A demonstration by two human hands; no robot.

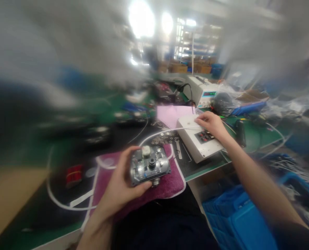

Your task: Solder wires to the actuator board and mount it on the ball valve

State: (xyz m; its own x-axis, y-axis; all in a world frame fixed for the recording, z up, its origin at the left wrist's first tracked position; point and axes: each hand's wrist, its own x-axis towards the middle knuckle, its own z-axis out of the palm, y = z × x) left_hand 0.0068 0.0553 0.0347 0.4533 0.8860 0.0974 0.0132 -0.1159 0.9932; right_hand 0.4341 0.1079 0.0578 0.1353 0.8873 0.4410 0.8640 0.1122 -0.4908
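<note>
My left hand [120, 184] grips a grey metal camera-like housing [150, 166] from its left side, thumb along the front edge. The housing has a dark round lens-like part and a pale round knob on its upper face. Beneath it lies a purple cloth [175, 184] with white edging. My right hand [210, 124] is over a white box [189, 133] with a black terminal panel [205, 136]. Its fingers are pinched together near the box's top; what they hold, if anything, is hidden. A white cable [156, 132] runs from behind the housing toward the box.
Loose nuts and washers [162, 139], an open-end wrench [179, 148] and a hex key [187, 152] lie between cloth and box. Behind stand pink paper [170, 113] and a power supply [200, 92]. A red spool [73, 175] is left; blue bins [237, 218] are lower right.
</note>
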